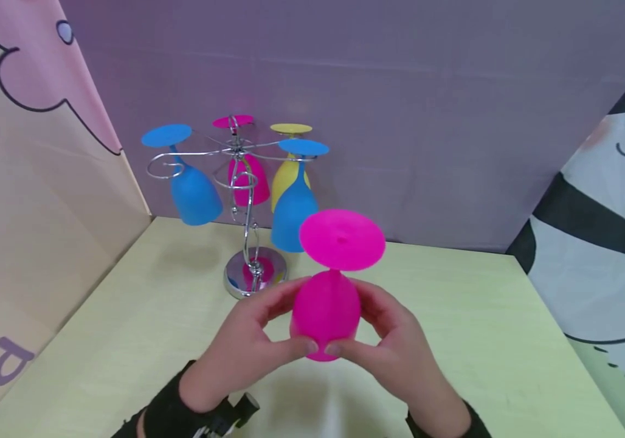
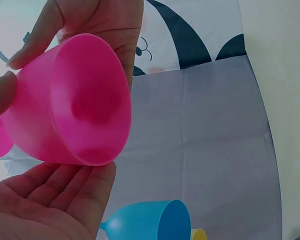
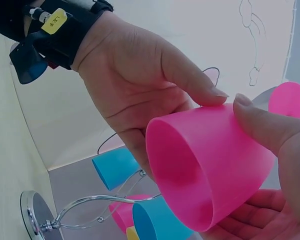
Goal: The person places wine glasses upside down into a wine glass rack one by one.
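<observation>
A bright pink plastic wine glass [image 1: 326,310] is held upside down over the table, its round foot on top and its mouth facing down. My left hand [image 1: 260,344] grips one side of the bowl, and my right hand [image 1: 400,344] grips the other. Both thumbs lie on the near side of the bowl, their tips close together. In the left wrist view, the hollow inside of the pink glass [image 2: 97,102] shows, with straight fingers along its side. Beyond the hands stands a chrome glass rack [image 1: 249,225] on a round, shiny base.
Hanging upside down from the rack are a blue glass [image 1: 197,198] on the left, another blue glass [image 1: 293,213] on the right, a pink glass [image 1: 258,182] and a yellow glass [image 1: 282,176] behind. Printed cloths surround the pale table [image 1: 482,340] at the back and sides.
</observation>
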The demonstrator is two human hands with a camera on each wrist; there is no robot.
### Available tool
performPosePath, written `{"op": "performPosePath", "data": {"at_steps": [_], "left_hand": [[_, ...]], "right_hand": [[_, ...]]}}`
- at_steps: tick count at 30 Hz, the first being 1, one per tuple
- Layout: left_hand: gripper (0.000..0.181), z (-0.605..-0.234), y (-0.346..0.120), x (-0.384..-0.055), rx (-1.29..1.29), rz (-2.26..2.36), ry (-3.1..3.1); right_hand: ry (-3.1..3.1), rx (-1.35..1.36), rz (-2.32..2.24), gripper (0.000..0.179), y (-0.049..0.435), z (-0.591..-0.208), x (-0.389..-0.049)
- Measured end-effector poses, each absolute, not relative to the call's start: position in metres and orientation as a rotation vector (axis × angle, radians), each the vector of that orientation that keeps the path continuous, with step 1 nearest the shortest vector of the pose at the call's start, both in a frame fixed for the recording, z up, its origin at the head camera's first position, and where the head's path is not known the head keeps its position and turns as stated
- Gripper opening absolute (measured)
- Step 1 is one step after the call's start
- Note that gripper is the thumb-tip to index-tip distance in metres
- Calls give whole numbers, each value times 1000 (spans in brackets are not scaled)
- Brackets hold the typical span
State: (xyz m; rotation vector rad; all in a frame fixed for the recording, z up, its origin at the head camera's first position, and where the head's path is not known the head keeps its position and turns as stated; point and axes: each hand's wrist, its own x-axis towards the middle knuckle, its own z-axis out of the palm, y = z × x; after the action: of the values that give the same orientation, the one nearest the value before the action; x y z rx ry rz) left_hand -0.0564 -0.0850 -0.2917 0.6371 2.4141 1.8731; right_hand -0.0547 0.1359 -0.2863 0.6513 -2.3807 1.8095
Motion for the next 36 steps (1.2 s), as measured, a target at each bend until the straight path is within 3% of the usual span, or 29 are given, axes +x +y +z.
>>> {"op": "performPosePath", "data": {"at_steps": [9, 29, 36], "left_hand": [[66, -295, -89, -61, 619, 1859, 2371], [66, -296, -99, -66, 507, 1917, 2408], [64, -299, -107, -77, 449, 1992, 2413]], "right_hand": [[-2415, 577, 1793, 60, 136, -290, -58], [-2261, 726, 1837, 60, 122, -299, -65], [-2280, 608, 1895, 57, 106, -301, -81]]}}
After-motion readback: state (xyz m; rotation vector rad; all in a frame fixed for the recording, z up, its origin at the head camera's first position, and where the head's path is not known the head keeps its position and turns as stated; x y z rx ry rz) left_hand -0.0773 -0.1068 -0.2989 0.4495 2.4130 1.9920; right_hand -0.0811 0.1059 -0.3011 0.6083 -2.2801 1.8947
